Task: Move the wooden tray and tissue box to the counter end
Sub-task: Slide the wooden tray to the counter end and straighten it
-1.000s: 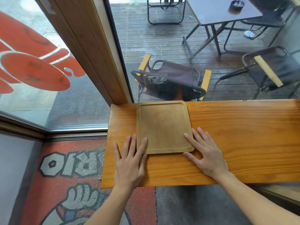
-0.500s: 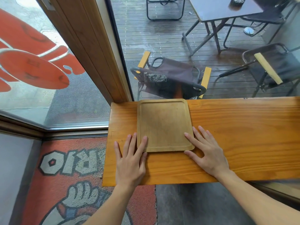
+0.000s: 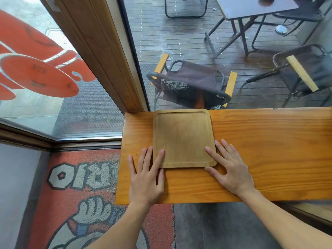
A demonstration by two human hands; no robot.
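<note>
A pale square wooden tray (image 3: pixel 183 137) lies flat on the orange wooden counter (image 3: pixel 269 150), close to its left end and against the window side. My left hand (image 3: pixel 146 177) rests flat at the tray's near left corner, with one fingertip over the rim. At the near right corner my right hand (image 3: pixel 229 169) lies flat, its index finger on the rim and its thumb below the edge. Both hands have fingers spread. No tissue box is in view.
The counter's left end (image 3: pixel 122 159) drops off to a red printed floor mat (image 3: pixel 86 194). A window pane and a wooden frame post (image 3: pixel 100 51) border the far side. Beyond the glass stand folding chairs (image 3: pixel 194 83) and a table (image 3: pixel 251 6) on decking.
The tray has slid slightly away from me toward the window edge under both hands. The hands keep the same places at its near corners.
</note>
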